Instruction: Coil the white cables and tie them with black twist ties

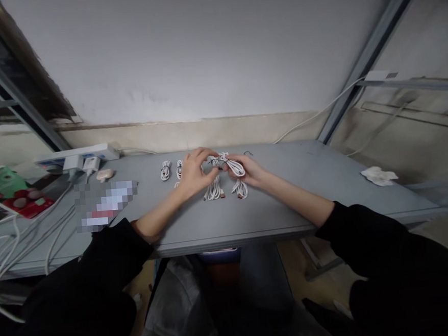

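Observation:
In my right hand is a coiled white cable, gripped between thumb and fingers, with a thin black tie around its middle. My left hand is curved beside it on the left, thumb and fingertips apart, close to the dark end of the tie. Below the hands lie a white cable bundle and another bundle, both with reddish-brown plug ends. Left of my left hand sits a tied cable coil; a second coil is partly hidden behind the hand.
On the left of the grey table are a power strip with chargers, a small beige case, a green and red box, loose white cables and a blurred-out item. A loose black tie lies behind; crumpled tissue lies right.

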`<state>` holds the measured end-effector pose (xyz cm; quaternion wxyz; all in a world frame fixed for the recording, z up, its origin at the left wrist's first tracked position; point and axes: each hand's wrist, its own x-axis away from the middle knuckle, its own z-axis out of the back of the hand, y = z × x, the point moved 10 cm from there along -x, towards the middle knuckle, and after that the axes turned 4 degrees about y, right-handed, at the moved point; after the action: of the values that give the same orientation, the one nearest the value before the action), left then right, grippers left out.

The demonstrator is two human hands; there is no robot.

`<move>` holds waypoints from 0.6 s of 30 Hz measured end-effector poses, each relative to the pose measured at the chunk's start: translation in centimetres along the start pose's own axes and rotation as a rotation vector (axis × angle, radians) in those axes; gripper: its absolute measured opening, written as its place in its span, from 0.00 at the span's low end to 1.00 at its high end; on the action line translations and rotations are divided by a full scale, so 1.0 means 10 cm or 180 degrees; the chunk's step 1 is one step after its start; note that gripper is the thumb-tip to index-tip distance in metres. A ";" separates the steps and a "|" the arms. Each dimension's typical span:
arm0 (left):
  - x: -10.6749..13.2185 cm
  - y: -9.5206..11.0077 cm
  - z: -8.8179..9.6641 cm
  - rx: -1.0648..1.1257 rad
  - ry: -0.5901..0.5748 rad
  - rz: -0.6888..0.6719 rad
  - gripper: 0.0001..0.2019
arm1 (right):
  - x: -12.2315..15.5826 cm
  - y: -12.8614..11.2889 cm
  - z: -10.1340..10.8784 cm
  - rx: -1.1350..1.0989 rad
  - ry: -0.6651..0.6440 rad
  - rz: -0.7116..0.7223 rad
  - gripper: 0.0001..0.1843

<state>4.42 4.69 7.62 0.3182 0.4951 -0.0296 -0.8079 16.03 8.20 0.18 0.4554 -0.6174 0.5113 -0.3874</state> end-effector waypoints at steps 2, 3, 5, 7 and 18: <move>0.00 -0.12 0.05 0.0287 0.0182 0.0323 0.09 | 0.01 -0.07 0.03 0.0188 0.0170 0.0207 0.03; 0.00 -0.20 0.08 0.0395 0.0277 0.0481 0.08 | 0.02 -0.08 0.04 0.0238 0.0230 0.0265 0.03; -0.01 -0.36 0.15 0.0518 0.0482 0.0752 0.06 | 0.03 -0.08 0.03 0.0275 0.0343 0.0261 0.06; -0.03 -0.51 0.24 0.0554 0.0681 0.0934 0.06 | 0.01 -0.04 0.00 0.0339 0.0404 0.0189 0.09; -0.01 -1.06 0.54 0.0548 0.1393 0.1568 0.05 | -0.12 0.21 -0.66 0.1919 -0.0355 -0.0093 0.13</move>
<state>-5.11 11.71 6.61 0.4596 0.6598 -0.1474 -0.5759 8.97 8.19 0.06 0.6399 -0.4820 0.3385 -0.4937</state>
